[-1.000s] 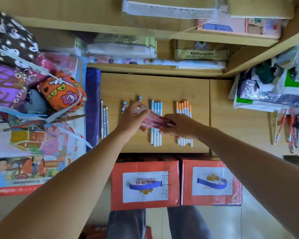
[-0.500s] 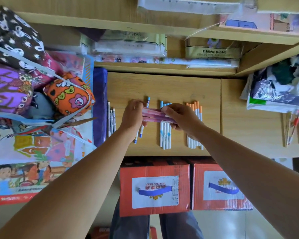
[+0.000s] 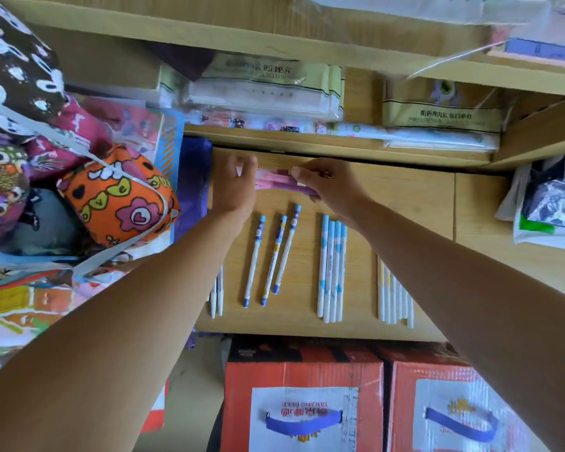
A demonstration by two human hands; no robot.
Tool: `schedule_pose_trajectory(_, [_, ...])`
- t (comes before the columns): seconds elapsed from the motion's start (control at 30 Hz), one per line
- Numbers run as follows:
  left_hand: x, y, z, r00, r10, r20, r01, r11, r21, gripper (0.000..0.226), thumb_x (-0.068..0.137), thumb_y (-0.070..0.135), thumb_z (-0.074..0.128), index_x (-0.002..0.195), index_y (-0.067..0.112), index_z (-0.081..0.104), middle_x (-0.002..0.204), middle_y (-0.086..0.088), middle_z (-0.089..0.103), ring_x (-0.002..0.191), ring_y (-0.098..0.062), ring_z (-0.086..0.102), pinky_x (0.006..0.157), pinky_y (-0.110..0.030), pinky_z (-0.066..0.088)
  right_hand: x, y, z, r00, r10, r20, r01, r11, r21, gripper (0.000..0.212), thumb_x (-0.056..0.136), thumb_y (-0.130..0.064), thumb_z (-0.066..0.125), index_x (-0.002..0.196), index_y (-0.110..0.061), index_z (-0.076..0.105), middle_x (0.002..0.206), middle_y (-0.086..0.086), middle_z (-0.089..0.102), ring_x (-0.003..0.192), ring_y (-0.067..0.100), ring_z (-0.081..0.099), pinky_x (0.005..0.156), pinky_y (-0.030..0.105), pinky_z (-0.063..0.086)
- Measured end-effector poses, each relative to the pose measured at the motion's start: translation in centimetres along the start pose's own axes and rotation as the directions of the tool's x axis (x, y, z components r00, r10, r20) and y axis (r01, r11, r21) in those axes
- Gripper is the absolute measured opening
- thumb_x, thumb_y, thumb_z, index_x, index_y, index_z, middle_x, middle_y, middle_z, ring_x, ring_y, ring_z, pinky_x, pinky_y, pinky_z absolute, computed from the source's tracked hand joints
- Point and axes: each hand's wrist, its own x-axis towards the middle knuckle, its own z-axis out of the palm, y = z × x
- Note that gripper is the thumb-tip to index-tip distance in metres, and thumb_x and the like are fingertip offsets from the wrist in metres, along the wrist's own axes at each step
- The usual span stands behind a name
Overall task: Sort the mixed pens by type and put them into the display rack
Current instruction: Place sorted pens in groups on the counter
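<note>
While both arms reach to the far side of a pale wooden shelf board [image 3: 405, 197], we hold a bundle of pink plastic pens [image 3: 276, 181] between our hands, just short of the board's back edge. Our right hand [image 3: 331, 187] curls its fingers and thumb round the bundle's right end. Our left hand [image 3: 235, 187] lies at the left end with fingers fairly straight, steadying more than clasping, though blur softens them. The bundle's long axis runs left to right. Nearer to us, sorted rows lie the other way, far to near: three white pens with blue caps [image 3: 274, 256] just on the near side of the bundle, then four white pens with pale blue hearts [image 3: 331, 269] to their right. We judge that the bundle needs a quarter turn to match those rows, and the right hand, with the firmer hold, is better placed to swing it.
</note>
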Motion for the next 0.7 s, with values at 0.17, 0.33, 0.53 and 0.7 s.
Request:
schedule_pose_trajectory(0.17, [0.8, -0.7, 0.4, 0.899, 0.435, -0.049, -0.428, 0.897, 0.105, 0.022, 0.094, 0.016, 0.048, 0.095, -0.004, 0.059, 0.092, -0.002, 0.053, 0.089, -0.013, 0.050, 0.080, -0.013, 0.034, 2.3, 1.2, 0.2, 0.990, -0.121, -0.071, 0.107, 0.977, -0.183, 0.008, 0.082, -0.029, 0.074, 0.087, -0.027, 0.068, 0.069, -0.012, 0.059, 0.063, -0.001, 0.051, 0.062, 0.016, 0.041])
schedule_pose_trajectory(0.33, [1.1, -2.1, -0.5, 0.749, 0.661, 0.046, -0.635, 0.695, 0.337, 0.026, 0.095, 0.016, 0.043, 0.095, -0.002, 0.063, 0.093, -0.017, 0.058, 0.092, -0.025, 0.048, 0.082, -0.031, 0.036, 2.4, 2.9, 0.7, 0.940, -0.312, -0.140, 0.249, 0.904, -0.348, 0.027, 0.079, -0.030, 0.075, 0.101, -0.014, 0.070, 0.100, 0.000, 0.060, 0.081, -0.001, 0.055, 0.070, 0.006, 0.040])
schedule_pose_trajectory(0.53, [1.4, -2.8, -1.0, 0.782, 0.600, 0.170, -0.577, 0.591, 0.564, 0.037, 0.097, 0.035, 0.029, 0.103, 0.019, 0.062, 0.100, -0.012, 0.060, 0.093, -0.038, 0.053, 0.078, -0.045, 0.038, 1.3, 4.1, 1.7, 0.907, -0.399, -0.136, 0.326, 0.868, -0.374, 0.032, 0.081, -0.034, 0.068, 0.105, -0.013, 0.070, 0.102, 0.001, 0.050, 0.091, 0.013, 0.057, 0.085, 0.022, 0.047])
schedule_pose_trajectory(0.7, [0.7, -2.0, -1.1, 0.793, 0.590, 0.155, -0.558, 0.601, 0.572, 0.041, 0.096, 0.034, 0.032, 0.100, 0.013, 0.067, 0.100, -0.016, 0.058, 0.093, -0.039, 0.051, 0.075, -0.044, 0.038, 1.1, 4.3, 1.6, 0.906, -0.410, -0.107, 0.270, 0.753, -0.601, 0.059, 0.073, -0.067, 0.051, 0.111, -0.025, 0.068, 0.107, 0.001, 0.054, 0.106, 0.020, 0.042, 0.082, 0.030, 0.028])
